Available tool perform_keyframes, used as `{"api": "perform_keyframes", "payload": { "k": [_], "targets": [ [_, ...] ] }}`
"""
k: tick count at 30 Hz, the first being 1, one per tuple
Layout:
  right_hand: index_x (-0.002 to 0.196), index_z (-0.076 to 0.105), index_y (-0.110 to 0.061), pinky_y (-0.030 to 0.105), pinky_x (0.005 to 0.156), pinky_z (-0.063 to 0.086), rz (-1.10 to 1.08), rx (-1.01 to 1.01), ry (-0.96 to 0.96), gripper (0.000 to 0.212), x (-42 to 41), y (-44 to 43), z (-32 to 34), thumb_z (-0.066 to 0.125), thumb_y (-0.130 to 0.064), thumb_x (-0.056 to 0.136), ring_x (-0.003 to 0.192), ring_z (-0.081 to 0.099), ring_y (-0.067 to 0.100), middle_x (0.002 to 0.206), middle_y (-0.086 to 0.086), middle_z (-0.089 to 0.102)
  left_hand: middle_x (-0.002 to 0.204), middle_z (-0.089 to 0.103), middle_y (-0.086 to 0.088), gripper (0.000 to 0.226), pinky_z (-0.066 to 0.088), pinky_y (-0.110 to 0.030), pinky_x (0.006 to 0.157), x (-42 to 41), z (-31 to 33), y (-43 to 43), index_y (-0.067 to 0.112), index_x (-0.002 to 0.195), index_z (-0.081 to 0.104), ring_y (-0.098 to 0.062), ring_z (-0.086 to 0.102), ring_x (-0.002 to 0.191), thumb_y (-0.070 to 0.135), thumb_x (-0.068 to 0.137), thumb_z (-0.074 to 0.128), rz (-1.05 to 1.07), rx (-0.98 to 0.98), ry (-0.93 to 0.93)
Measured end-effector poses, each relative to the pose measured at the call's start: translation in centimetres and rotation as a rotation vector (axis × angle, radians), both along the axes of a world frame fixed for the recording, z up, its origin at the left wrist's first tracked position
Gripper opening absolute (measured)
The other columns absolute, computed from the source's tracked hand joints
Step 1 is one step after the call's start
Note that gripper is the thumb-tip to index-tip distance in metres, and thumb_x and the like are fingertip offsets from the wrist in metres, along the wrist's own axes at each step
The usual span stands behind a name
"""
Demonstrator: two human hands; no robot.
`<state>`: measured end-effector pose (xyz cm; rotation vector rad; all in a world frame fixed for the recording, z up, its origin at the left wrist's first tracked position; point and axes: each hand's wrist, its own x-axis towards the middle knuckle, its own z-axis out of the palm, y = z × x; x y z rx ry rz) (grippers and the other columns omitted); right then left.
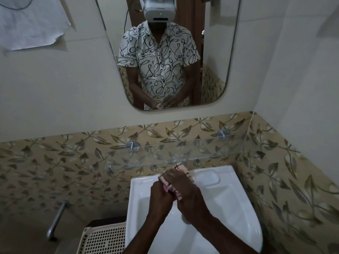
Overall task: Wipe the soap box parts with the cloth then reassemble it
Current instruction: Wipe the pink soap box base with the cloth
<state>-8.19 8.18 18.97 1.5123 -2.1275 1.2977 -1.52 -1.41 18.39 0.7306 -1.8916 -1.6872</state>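
Working over the white sink point(229, 204), the left hand point(161, 195) pinches a pink soap box part point(166, 188) while the right hand point(185, 187) presses the soft cloth point(180, 168) flat over it. Light, hard plastic, likely slippery; gripping its edges seems safest. Beyond, a glass shelf point(183, 153) and mirror point(216, 52).

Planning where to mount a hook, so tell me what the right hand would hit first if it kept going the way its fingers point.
Probably the front edge of the glass shelf. The right hand points up and away over the cloth toward the wall; depth is unclear, so it might pass under the shelf to the leaf-patterned tiles.
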Motion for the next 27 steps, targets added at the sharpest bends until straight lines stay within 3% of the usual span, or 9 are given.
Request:
{"api": "perform_keyframes", "payload": {
  "k": [1,4,6,9,12,16,20,22,27],
  "targets": [
    [0.122,0.066,-0.010,0.028,0.107,0.043,0.000,-0.019,-0.009,0.038,-0.5,-0.2,-0.1,0.053,0.004,0.089,0.121,0.058,0.016,0.125,0.006,0.066,0.080,0.078,-0.005,0.026,0.058,-0.023,0.062,0.0,0.1,0.0,0.023,0.083,0.077,-0.021,0.075,0.079,0.004,0.077,0.061,-0.003,-0.022,0.005],
    [0.118,0.068,-0.016,0.007,0.087,0.046,-0.194,-0.008,-0.372,0.036,-2.5,-0.3,0.2,0.058,0.003,0.088,0.103,0.065,0.010,0.110,-0.002,0.071,0.085,0.079,0.013,0.035,0.058,-0.018,0.069,0.1,0.3,0.5,0.045,0.091,0.076,-0.008,0.075,0.082,0.015,0.080,0.060,0.014,-0.158,0.049],
    [0.112,0.068,-0.016,0.000,0.068,0.043,-0.279,0.014,-0.554,0.025,-3.0,-0.6,-0.2,0.061,-0.007,0.089,0.084,0.065,-0.001,0.094,-0.004,0.071,0.090,0.079,0.012,0.028,0.060,-0.025,0.075,0.2,-0.1,0.9,0.039,0.101,0.075,-0.008,0.074,0.086,0.025,0.082,0.060,0.044,-0.162,0.083],
    [0.096,0.068,-0.022,0.015,0.059,0.050,-0.345,-0.011,-0.788,0.008,-3.4,-1.1,-0.7,0.065,-0.026,0.089,0.074,0.066,0.004,0.081,-0.008,0.070,0.092,0.079,0.006,0.032,0.061,-0.035,0.078,0.3,-0.7,1.1,0.023,0.106,0.076,-0.010,0.074,0.088,0.035,0.081,0.060,0.159,-0.144,0.101],
    [0.087,0.069,-0.023,0.033,0.061,0.058,-0.334,-0.061,-0.926,0.004,-4.3,-0.8,-0.7,0.066,-0.020,0.088,0.074,0.071,0.018,0.077,-0.002,0.074,0.090,0.079,0.007,0.029,0.059,-0.026,0.071,0.5,0.1,0.6,0.032,0.103,0.075,-0.009,0.073,0.084,0.046,0.078,0.068,0.052,-0.151,0.081],
    [0.099,0.071,-0.019,0.003,0.062,0.046,-0.383,-0.064,-0.575,0.022,-5.1,-0.3,0.7,0.061,-0.004,0.086,0.080,0.069,0.013,0.084,-0.006,0.072,0.098,0.078,0.003,0.035,0.059,-0.027,0.075,-0.1,2.2,-0.2,0.031,0.110,0.073,-0.013,0.074,0.087,0.043,0.076,0.075,-0.319,-0.037,-0.054],
    [0.118,0.067,-0.009,0.028,0.087,0.054,-0.299,-0.012,-0.262,0.041,-4.7,-0.2,1.6,0.066,0.004,0.080,0.099,0.067,0.020,0.108,0.006,0.072,0.081,0.078,0.008,0.009,0.055,-0.014,0.068,-1.8,3.7,0.1,0.029,0.088,0.074,-0.001,0.072,0.075,0.028,0.080,0.071,-0.226,-0.169,-0.217],
    [0.119,0.065,-0.006,0.030,0.092,0.053,-0.248,-0.028,-0.123,0.039,-4.1,0.0,1.8,0.068,0.004,0.081,0.103,0.067,0.026,0.111,0.013,0.071,0.078,0.077,0.005,0.008,0.054,-0.012,0.064,-2.0,3.9,-0.4,0.026,0.083,0.074,-0.001,0.071,0.070,0.026,0.087,0.066,-0.179,-0.243,-0.214],
    [0.122,0.065,-0.004,0.036,0.115,0.034,0.039,-0.053,0.246,0.044,-2.2,-0.3,2.1,0.048,0.010,0.084,0.127,0.053,0.026,0.128,0.013,0.063,0.076,0.075,0.001,0.018,0.056,-0.034,0.065,-1.5,3.5,-1.0,0.022,0.077,0.071,-0.006,0.069,0.070,0.016,0.082,0.056,-0.042,-0.303,-0.083]
  ]
}}
